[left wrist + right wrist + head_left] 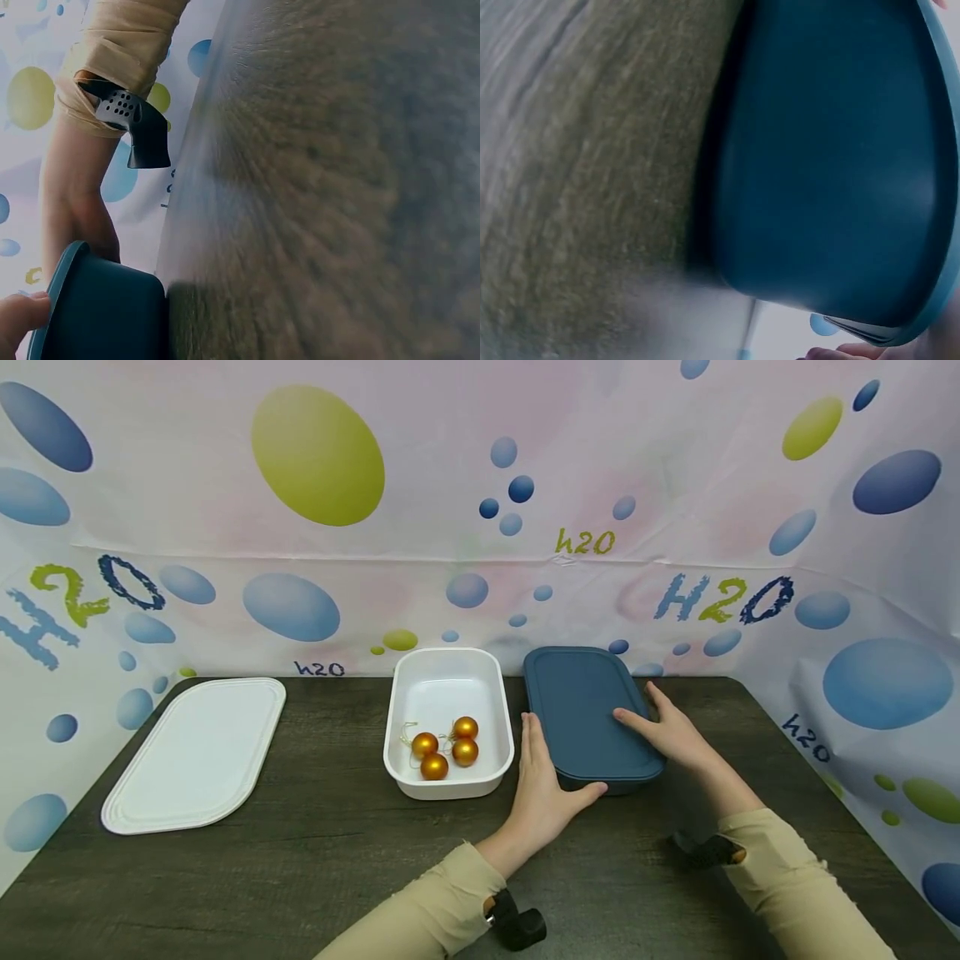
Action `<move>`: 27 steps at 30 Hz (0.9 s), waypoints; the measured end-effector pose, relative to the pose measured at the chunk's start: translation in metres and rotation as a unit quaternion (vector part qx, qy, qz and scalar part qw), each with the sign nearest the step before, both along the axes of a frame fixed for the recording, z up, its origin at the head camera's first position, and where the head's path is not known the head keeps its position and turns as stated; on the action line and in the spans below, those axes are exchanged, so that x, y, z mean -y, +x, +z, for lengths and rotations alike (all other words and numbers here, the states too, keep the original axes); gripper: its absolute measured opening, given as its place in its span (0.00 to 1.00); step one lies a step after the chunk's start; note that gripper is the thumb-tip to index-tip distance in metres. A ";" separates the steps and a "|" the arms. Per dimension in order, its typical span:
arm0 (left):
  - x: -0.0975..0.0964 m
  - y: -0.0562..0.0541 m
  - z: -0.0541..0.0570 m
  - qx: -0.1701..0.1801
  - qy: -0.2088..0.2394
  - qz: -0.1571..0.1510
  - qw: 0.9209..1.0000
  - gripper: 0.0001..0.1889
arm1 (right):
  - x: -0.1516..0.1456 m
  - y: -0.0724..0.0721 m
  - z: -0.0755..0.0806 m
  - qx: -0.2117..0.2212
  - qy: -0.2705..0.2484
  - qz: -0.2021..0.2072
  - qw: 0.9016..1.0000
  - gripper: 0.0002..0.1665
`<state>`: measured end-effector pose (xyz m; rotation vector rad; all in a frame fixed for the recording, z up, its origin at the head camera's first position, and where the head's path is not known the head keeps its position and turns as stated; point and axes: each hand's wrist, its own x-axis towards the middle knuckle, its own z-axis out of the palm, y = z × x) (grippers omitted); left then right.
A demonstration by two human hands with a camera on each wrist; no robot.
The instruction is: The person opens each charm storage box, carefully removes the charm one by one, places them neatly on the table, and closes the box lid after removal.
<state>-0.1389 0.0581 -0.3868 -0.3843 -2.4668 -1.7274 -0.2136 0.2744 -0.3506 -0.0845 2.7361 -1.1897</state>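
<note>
A dark blue lidded box (585, 718) stands on the table, right of the middle, with its flat lid on. My left hand (542, 797) is at its near left corner, fingers straight along the side and thumb by the near edge. On the box's right side is my right hand (672, 732), its thumb reaching over the lid and its fingers spread. The right wrist view shows the smooth blue wall (832, 165) close up. To the left of the box, an uncovered white container (450, 791) holds several shiny gold Christmas balls (465, 752) with thin strings.
A white lid (195, 756) lies flat at the left of the dark wooden table (330, 852). A backdrop (427, 485) printed with coloured bubbles rises behind the table and along both sides. Both containers stand near the table's far edge.
</note>
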 end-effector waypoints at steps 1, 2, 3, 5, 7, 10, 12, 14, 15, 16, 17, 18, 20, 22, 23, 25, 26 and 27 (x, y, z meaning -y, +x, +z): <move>0.000 0.000 0.000 0.000 0.001 0.002 1.000 0.62 | 0.000 0.000 -0.001 0.002 -0.001 0.001 1.000 0.59; -0.001 -0.001 -0.001 0.001 0.002 0.003 1.000 0.62 | 0.001 0.000 -0.002 0.004 -0.002 0.003 1.000 0.59; -0.001 -0.002 -0.001 0.002 0.003 0.004 1.000 0.63 | 0.001 0.000 -0.002 0.007 -0.004 0.004 1.000 0.58; -0.001 -0.002 -0.001 0.005 0.002 0.005 1.000 0.63 | 0.002 0.000 -0.003 0.014 -0.005 0.004 1.000 0.58; -0.001 -0.003 -0.002 0.013 0.002 0.007 1.000 0.64 | 0.002 0.000 -0.003 0.021 -0.008 0.004 1.000 0.58; -0.001 -0.004 -0.002 0.025 0.000 0.007 1.000 0.64 | 0.002 0.001 -0.004 0.027 -0.016 0.008 0.999 0.57; -0.001 -0.006 -0.004 0.033 -0.002 0.007 0.999 0.65 | 0.002 0.001 -0.005 0.029 -0.025 0.010 0.999 0.57; 0.000 -0.006 -0.005 0.038 -0.001 0.006 0.999 0.65 | 0.001 0.001 -0.006 0.030 -0.035 0.014 0.999 0.57; 0.000 -0.007 -0.005 0.040 -0.001 0.005 0.999 0.65 | 0.001 0.001 -0.007 0.031 -0.039 0.015 0.999 0.56; 0.000 -0.007 -0.006 0.042 0.000 0.004 0.999 0.66 | 0.001 0.001 -0.007 0.031 -0.044 0.016 0.998 0.56; 0.000 -0.008 -0.006 0.044 0.001 0.004 0.999 0.66 | 0.001 0.001 -0.008 0.031 -0.048 0.016 0.998 0.56; 0.001 -0.008 -0.006 0.046 0.002 0.004 0.999 0.66 | 0.001 0.002 -0.008 0.031 -0.051 0.017 0.998 0.56; 0.001 -0.008 -0.007 0.049 0.003 0.005 0.999 0.67 | 0.000 0.002 -0.008 0.032 -0.057 0.018 0.998 0.55; 0.000 -0.009 -0.007 0.053 0.004 0.006 0.999 0.67 | 0.001 0.003 -0.008 0.033 -0.062 0.019 0.997 0.55; 0.000 -0.009 -0.007 0.055 0.005 0.006 0.998 0.68 | 0.001 0.003 -0.008 0.033 -0.063 0.019 0.997 0.55; 0.000 -0.009 -0.007 0.057 0.008 0.008 0.998 0.68 | 0.001 0.003 -0.009 0.035 -0.067 0.021 0.997 0.55; 0.000 -0.009 -0.007 0.058 0.010 0.009 0.998 0.68 | 0.001 0.003 -0.009 0.035 -0.069 0.022 0.997 0.55; 0.000 -0.009 -0.007 0.056 0.013 0.009 0.998 0.68 | 0.001 0.002 -0.009 0.035 -0.071 0.022 0.997 0.54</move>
